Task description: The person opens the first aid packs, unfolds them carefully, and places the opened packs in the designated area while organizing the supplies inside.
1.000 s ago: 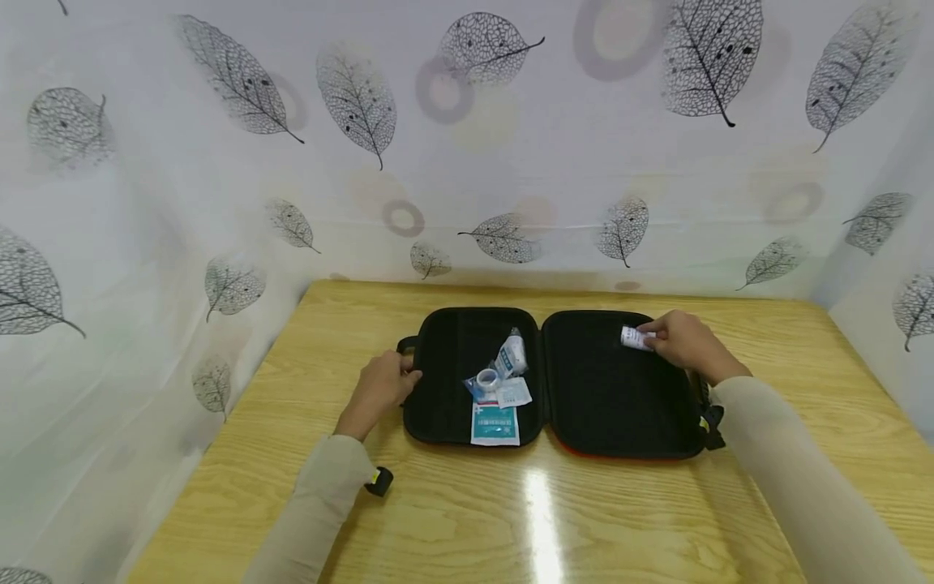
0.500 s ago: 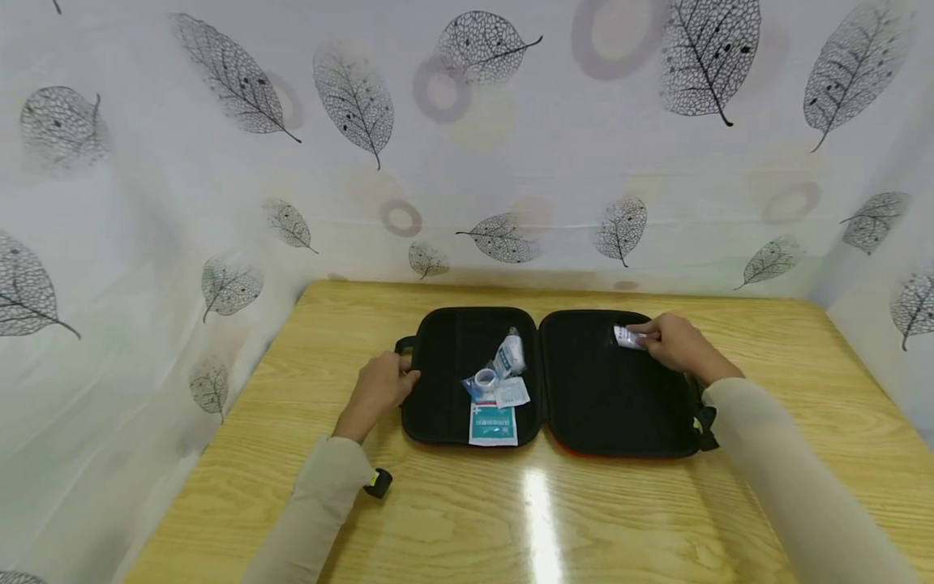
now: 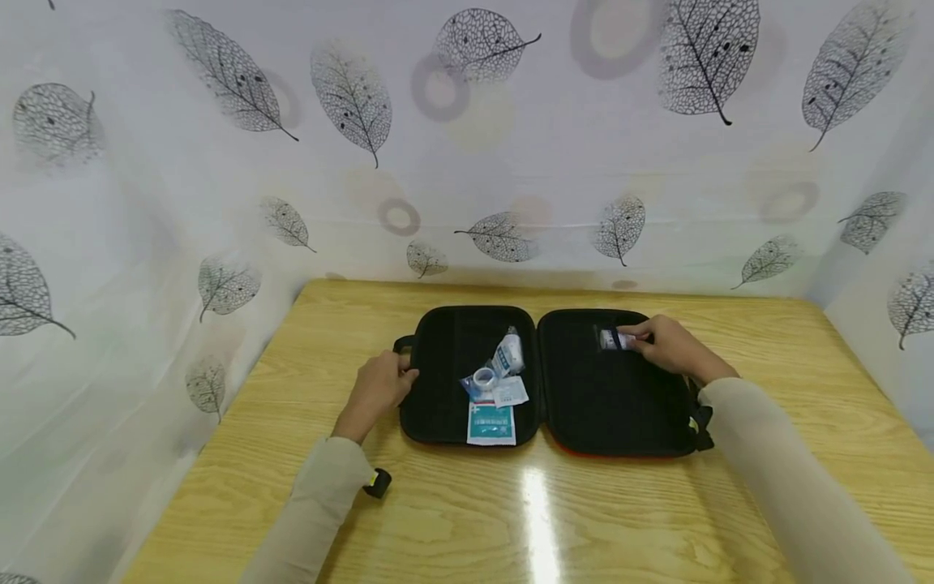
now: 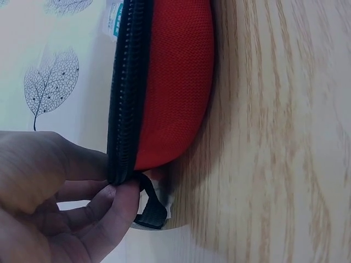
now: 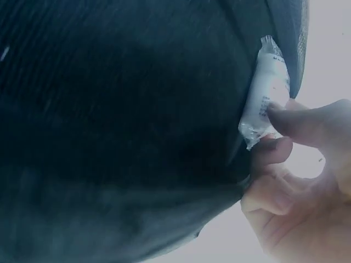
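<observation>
A black-lined case with a red shell (image 4: 178, 82) lies unfolded on the table. My left hand (image 3: 379, 387) pinches the rim of its left half, beside the black carry handle (image 3: 404, 344). Over the upper part of the right half (image 3: 620, 405), my right hand (image 3: 671, 349) pinches a white bandage roll in clear wrapping (image 5: 267, 90) between thumb and fingers. In the head view a thin dark strip crosses the roll; whether it is a loop around it I cannot tell. The roll's near end is partly hidden by my fingers.
Inside the left half lie a wrapped white roll (image 3: 509, 354), a ring of white tape (image 3: 485, 378), a small white packet (image 3: 511, 392) and a teal-and-white packet (image 3: 491, 424). The wooden table (image 3: 438, 519) meets a leaf-patterned cloth (image 3: 328, 243) at the back.
My right hand has shifted a little to the left, carrying the bandage roll with it. A dark strip now shows across the roll. My left hand stays at the case rim.
</observation>
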Demonstrator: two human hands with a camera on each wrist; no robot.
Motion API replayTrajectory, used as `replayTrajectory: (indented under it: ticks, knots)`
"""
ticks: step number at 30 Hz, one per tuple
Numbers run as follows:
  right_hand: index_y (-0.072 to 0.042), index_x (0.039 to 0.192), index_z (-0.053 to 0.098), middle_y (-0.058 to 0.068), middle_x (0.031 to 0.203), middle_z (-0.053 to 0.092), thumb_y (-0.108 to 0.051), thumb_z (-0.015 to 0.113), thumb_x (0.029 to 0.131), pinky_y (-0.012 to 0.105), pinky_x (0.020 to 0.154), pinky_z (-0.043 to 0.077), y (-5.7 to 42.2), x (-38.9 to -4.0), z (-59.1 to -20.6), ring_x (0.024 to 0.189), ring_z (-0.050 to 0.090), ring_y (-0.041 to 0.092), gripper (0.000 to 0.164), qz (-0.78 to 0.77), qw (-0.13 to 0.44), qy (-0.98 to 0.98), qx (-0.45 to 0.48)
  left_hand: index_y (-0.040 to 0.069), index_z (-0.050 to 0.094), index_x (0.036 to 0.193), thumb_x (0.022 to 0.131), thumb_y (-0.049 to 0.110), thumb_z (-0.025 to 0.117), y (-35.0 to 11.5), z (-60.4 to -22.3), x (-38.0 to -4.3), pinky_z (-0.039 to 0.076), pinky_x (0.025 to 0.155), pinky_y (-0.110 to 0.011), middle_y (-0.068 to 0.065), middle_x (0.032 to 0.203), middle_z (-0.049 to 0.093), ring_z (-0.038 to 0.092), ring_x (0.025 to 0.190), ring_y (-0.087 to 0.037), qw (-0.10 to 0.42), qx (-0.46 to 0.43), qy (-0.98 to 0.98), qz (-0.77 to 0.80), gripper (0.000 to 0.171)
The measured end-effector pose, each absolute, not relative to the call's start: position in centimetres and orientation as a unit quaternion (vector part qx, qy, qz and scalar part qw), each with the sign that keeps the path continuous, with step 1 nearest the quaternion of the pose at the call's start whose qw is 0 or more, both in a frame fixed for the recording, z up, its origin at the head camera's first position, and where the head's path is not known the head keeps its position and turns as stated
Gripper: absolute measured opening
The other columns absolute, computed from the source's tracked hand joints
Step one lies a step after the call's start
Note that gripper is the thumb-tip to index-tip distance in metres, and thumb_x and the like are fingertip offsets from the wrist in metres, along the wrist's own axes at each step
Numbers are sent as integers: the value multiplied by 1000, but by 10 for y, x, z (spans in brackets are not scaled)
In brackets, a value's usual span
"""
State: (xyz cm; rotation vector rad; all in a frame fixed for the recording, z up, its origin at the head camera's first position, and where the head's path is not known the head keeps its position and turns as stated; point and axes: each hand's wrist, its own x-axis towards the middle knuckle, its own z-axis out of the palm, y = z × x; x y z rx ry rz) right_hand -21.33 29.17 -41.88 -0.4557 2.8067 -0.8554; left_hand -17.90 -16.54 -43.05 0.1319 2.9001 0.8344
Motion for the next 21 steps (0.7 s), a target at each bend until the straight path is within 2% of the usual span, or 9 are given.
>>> replayTrajectory:
  ticks: [3, 6, 10, 12, 14, 17, 21]
  knots:
    - [8, 132, 62, -1, 57, 43, -4, 61, 99, 27, 49, 34, 287, -214, -417, 49, 35, 12, 35, -285, 85, 943, -149, 16, 36, 60, 100, 14, 63, -167, -430, -179, 27, 46, -24, 2, 53, 36, 37, 48, -12, 61, 41, 958, 278, 49]
    - [9, 128, 65, 2, 63, 55, -4, 64, 97, 29, 51, 34, 287, -214, -415, 52, 38, 14, 34, -290, 78, 943, -142, 16, 36, 60, 101, 15, 63, -168, -429, -178, 28, 46, -24, 2, 54, 37, 37, 48, -12, 64, 36, 958, 276, 49]
    - [10, 131, 62, 19, 86, 71, -5, 64, 97, 31, 52, 41, 292, -210, -412, 58, 53, 17, 37, -311, 73, 941, -107, 15, 39, 60, 101, 16, 63, -168, -428, -178, 29, 46, -24, 2, 54, 39, 39, 48, -12, 69, 29, 959, 274, 48]
    - [11, 132, 60, 26, 102, 72, -7, 64, 98, 33, 55, 47, 292, -207, -410, 65, 62, 20, 39, -327, 71, 939, -78, 15, 40, 60, 101, 16, 64, -167, -427, -179, 30, 46, -24, 2, 54, 40, 39, 48, -12, 69, 27, 959, 273, 47]
    - [12, 133, 58, 30, 110, 70, -10, 63, 99, 35, 59, 52, 293, -206, -409, 69, 66, 22, 41, -348, 70, 934, -51, 15, 41, 60, 101, 16, 64, -167, -428, -179, 30, 46, -24, 2, 54, 41, 40, 49, -12, 68, 28, 959, 272, 47]
    - [13, 132, 58, 28, 110, 71, -11, 63, 99, 33, 65, 55, 292, -205, -409, 69, 68, 22, 41, -382, 69, 922, -23, 15, 43, 60, 100, 16, 64, -167, -429, -180, 31, 46, -24, 2, 54, 42, 40, 49, -12, 65, 29, 959, 273, 46]
    - [14, 133, 56, 20, 96, 75, -10, 64, 99, 28, 57, 50, 290, -205, -411, 65, 66, 19, 42, -424, 75, 903, -1, 14, 43, 60, 100, 15, 64, -167, -430, -179, 30, 46, -24, 2, 54, 41, 40, 49, -12, 67, 32, 958, 279, 46]
